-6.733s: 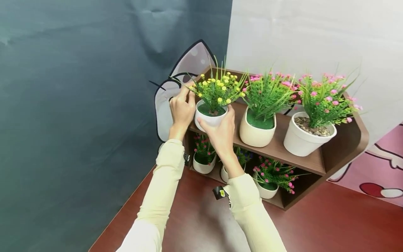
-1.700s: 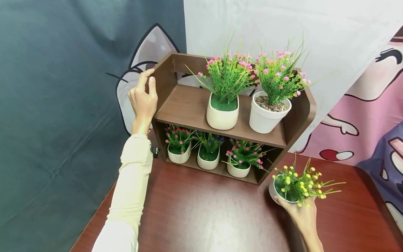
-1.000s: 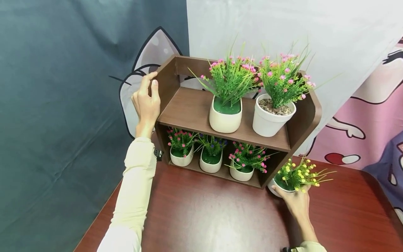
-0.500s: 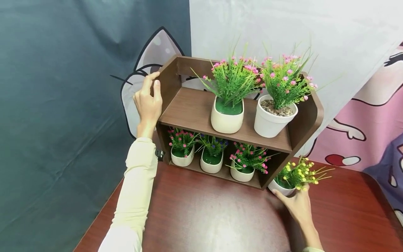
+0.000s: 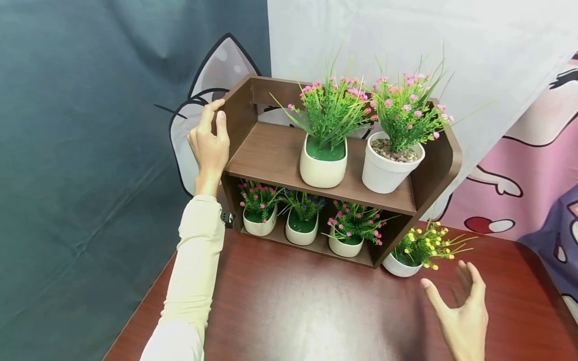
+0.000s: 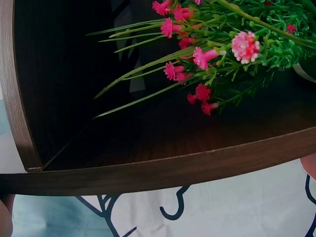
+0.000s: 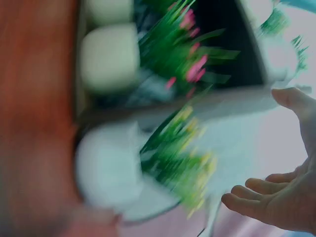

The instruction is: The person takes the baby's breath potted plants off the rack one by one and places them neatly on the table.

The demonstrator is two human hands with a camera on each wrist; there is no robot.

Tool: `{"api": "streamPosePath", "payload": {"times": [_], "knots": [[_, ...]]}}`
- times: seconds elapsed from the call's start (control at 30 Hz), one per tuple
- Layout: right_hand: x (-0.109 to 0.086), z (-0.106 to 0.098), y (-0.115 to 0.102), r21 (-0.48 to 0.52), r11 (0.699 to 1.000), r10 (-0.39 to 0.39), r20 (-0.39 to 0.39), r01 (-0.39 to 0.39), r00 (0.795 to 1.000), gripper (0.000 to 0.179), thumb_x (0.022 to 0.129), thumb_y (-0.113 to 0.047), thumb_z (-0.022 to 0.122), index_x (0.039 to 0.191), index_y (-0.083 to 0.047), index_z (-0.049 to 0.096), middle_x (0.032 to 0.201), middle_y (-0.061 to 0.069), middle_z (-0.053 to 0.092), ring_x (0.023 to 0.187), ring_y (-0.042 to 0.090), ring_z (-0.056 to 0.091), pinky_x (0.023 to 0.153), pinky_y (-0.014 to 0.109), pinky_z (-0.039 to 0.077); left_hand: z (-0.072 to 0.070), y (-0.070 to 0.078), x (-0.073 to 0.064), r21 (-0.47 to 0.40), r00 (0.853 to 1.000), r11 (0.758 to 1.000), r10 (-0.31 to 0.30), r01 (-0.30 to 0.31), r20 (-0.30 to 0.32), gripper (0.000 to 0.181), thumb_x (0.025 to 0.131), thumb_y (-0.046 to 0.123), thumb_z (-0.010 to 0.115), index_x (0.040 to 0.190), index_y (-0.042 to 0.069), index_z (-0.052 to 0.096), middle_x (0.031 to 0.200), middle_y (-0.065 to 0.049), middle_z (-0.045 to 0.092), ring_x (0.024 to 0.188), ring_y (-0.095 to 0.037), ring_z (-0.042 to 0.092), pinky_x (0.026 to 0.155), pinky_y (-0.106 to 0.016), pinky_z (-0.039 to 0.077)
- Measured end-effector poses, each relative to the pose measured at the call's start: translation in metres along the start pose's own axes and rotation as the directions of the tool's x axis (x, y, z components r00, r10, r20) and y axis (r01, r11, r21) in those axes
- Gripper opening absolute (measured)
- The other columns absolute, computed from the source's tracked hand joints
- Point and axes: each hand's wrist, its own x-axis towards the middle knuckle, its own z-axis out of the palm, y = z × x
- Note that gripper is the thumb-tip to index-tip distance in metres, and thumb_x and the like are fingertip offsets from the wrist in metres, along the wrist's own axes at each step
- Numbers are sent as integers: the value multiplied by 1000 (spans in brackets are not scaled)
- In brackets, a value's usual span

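Note:
My left hand (image 5: pixel 209 143) rests at the outer left side of a brown two-tier shelf (image 5: pixel 271 155), index finger and thumb touching its side panel. In the left wrist view, only bits of skin show beneath the panel edge (image 6: pixel 163 173). Right of the shelf, a yellow-flowered artificial plant in a white pot (image 5: pixel 402 265) stands upright on the table. My right hand (image 5: pixel 462 316) is apart from it, in front and to the right, with thumb and fingers spread and nothing held. The right wrist view is blurred but shows that hand (image 7: pixel 281 192) beside the plant (image 7: pixel 111 165).
The upper tier carries a pink-flowered plant in a cream pot (image 5: pixel 323 163) and another in a white pot with pebbles (image 5: pixel 390 165). Below stand three small potted plants, including a blue-flowered one (image 5: pixel 301 230). The reddish table (image 5: pixel 307 306) extends in front; printed cloth (image 5: pixel 533 165) hangs behind.
The yellow-flowered plant went from the upper tier's left end to the table right of the shelf. My right hand has just let go and drawn back; my left hand stays at the panel.

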Motion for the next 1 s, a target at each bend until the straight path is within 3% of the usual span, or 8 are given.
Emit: {"api": "streamPosePath", "payload": {"times": [0.1,0.2,0.4,0.53,0.7,0.83,1.0], "knots": [[-4,6,-30,77,992,-96,-2,96,995,81,63,3,71,131,-22,32,127,2,41,112,12,41,86,16,33,0,0,0,-4,1000,1000,-11,11,2,27,88,29,42,109,24,59,100,9,62,41,-15,29,48,-28,24],[-8,15,-57,171,964,-212,29,204,977,82,60,11,69,130,-16,35,126,5,43,111,17,42,86,19,34,1,-1,0,-4,1000,1000,-14,14,4,26,89,28,42,109,24,58,98,8,63,41,-14,29,48,-28,23],[-14,37,-108,368,867,-389,76,337,918,79,60,16,67,129,-4,36,125,13,42,112,29,40,88,24,34,1,-1,1,-8,1000,1000,-24,24,5,26,88,28,43,108,24,59,95,7,63,42,-14,29,48,-27,23],[-16,54,-134,430,812,-476,96,395,874,77,61,14,67,129,-3,36,125,15,41,112,31,40,88,26,35,0,0,0,-13,999,999,-47,47,15,25,88,27,43,108,25,59,97,9,63,42,-16,29,50,-28,25],[-8,80,-148,438,803,-504,138,403,853,78,63,1,72,131,-11,35,128,8,39,114,27,39,89,36,33,0,0,0,-17,999,999,-36,36,10,25,88,28,43,107,24,59,98,9,63,41,-17,29,50,-28,25],[5,103,-153,335,821,-527,130,463,840,80,64,-18,75,132,-15,33,129,1,39,115,21,38,90,34,33,1,1,0,-26,1000,1000,-17,17,1,26,88,28,44,107,23,60,98,8,63,41,-16,29,50,-28,25],[15,127,-169,194,842,-521,56,503,852,90,62,-41,72,134,-14,26,130,2,36,117,16,35,92,33,28,0,0,1,-22,1000,1000,0,0,-13,26,88,28,44,107,21,60,96,6,63,42,-16,30,50,-28,25]]}}
